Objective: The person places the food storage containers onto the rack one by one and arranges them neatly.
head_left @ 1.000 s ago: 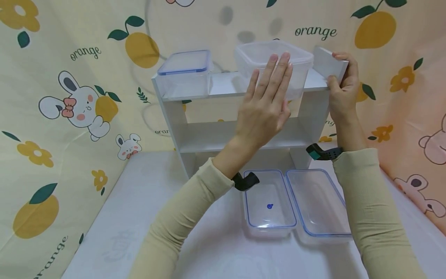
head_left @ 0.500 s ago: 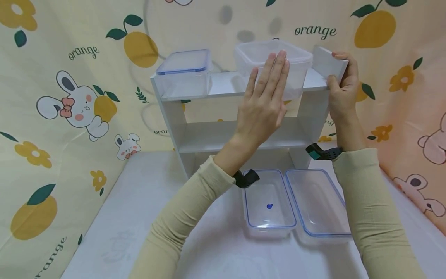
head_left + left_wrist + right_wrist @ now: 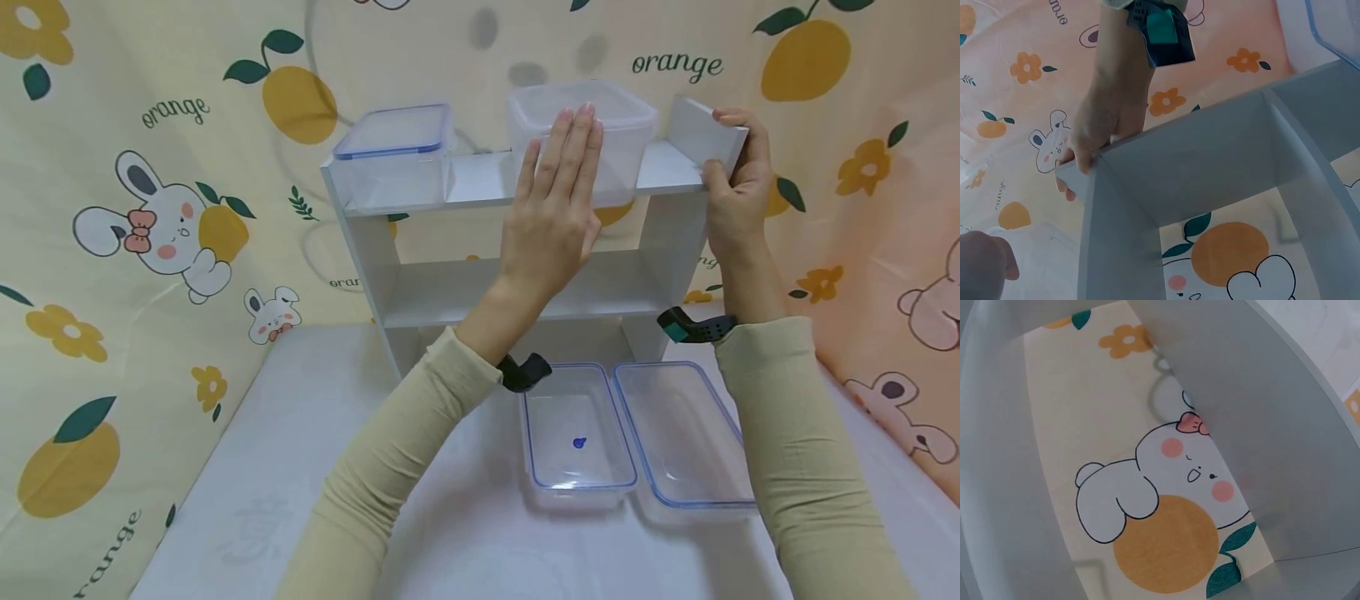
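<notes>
In the head view my left hand [image 3: 551, 200] lies with straight fingers against the front of a clear plastic food container [image 3: 626, 150] on top of a white shelf unit [image 3: 480, 292]. Its thumb side shows at the lower left of the left wrist view, beside the container's clear wall [image 3: 1044, 262]. At the unit's top right corner, my right hand [image 3: 738, 183] grips the raised end panel [image 3: 701, 133], thumb in front and fingers over the edge. The left wrist view also shows that right hand [image 3: 1100, 125] on the corner. Only the shelf's inside [image 3: 1254, 425] appears in the right wrist view.
A blue-rimmed lidded container [image 3: 393, 158] stands at the unit's top left. On the white table [image 3: 315, 467], two more blue-rimmed containers, a left one [image 3: 577, 417] and a right one [image 3: 686, 433], lie before the unit. A patterned cloth [image 3: 172, 333] hangs behind.
My left hand and the clear container have shifted left along the top, and the container has turned slightly. The gap to the end panel is wider. My right hand keeps its hold.
</notes>
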The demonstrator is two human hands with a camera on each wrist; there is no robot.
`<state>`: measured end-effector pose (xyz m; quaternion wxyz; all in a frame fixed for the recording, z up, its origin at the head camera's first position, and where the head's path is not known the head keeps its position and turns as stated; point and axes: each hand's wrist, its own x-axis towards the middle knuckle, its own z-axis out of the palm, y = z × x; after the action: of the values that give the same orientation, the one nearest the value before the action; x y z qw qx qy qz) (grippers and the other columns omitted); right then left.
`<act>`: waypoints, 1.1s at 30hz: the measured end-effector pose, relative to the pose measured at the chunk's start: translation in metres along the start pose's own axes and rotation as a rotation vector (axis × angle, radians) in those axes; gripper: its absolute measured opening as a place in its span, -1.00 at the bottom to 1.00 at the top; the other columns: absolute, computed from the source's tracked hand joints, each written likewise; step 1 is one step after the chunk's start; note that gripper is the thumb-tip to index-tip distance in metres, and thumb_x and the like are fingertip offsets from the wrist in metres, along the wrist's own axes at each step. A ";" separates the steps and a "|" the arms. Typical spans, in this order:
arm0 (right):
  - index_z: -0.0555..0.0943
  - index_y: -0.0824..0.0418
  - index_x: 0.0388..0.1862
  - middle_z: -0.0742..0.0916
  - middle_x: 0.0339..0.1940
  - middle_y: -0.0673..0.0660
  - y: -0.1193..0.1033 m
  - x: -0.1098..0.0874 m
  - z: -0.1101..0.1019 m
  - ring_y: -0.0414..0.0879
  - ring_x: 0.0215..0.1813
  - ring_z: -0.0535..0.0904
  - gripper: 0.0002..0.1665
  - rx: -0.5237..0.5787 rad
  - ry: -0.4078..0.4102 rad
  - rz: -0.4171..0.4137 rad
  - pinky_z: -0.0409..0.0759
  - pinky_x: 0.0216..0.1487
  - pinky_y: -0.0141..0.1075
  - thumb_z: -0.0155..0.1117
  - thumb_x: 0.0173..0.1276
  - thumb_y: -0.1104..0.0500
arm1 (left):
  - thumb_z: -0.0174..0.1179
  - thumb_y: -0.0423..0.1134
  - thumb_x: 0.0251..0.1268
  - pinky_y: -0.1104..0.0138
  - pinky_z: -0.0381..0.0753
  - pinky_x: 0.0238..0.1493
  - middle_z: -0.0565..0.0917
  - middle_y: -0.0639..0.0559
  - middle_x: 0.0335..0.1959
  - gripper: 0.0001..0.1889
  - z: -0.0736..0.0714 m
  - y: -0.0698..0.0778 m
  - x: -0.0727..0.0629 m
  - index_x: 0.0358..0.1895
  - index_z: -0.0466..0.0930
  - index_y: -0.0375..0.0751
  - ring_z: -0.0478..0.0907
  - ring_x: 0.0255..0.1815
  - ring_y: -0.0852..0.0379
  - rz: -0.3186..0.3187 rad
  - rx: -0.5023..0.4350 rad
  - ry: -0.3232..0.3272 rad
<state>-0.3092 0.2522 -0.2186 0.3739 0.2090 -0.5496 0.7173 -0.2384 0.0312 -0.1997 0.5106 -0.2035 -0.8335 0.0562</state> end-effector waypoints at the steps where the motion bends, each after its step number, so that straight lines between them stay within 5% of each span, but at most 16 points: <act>1: 0.47 0.11 0.06 0.49 0.27 0.02 0.000 0.000 0.000 -0.04 0.31 0.32 -0.48 -0.002 -0.001 -0.001 0.19 0.56 -0.16 -0.10 0.23 0.55 | -0.26 -0.18 0.40 0.21 0.05 0.61 0.20 -0.01 0.54 -0.40 0.002 -0.001 0.000 0.49 0.08 -0.22 0.11 0.58 0.07 -0.003 0.000 -0.006; 20: 0.46 0.10 0.05 0.48 0.27 0.01 -0.003 -0.001 0.002 -0.05 0.36 0.29 -0.47 -0.011 0.002 0.009 0.18 0.56 -0.25 -0.12 0.22 0.56 | -0.25 -0.15 0.39 0.17 -0.03 0.62 0.11 -0.05 0.57 -0.36 0.014 -0.007 0.005 0.51 0.00 -0.24 0.02 0.61 0.04 -0.023 -0.054 -0.078; 33: 0.47 0.10 0.05 0.48 0.29 0.02 -0.001 -0.001 0.000 -0.05 0.34 0.30 -0.47 -0.021 0.003 0.002 0.20 0.57 -0.22 -0.11 0.22 0.56 | -0.21 -0.18 0.40 0.20 0.06 0.60 0.21 -0.09 0.53 -0.41 0.010 -0.006 -0.016 0.47 0.11 -0.28 0.10 0.58 0.00 0.007 -0.154 -0.028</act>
<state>-0.3076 0.2518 -0.2182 0.3762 0.2032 -0.5568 0.7122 -0.2426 0.0204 -0.2162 0.4816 -0.2443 -0.8417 -0.0034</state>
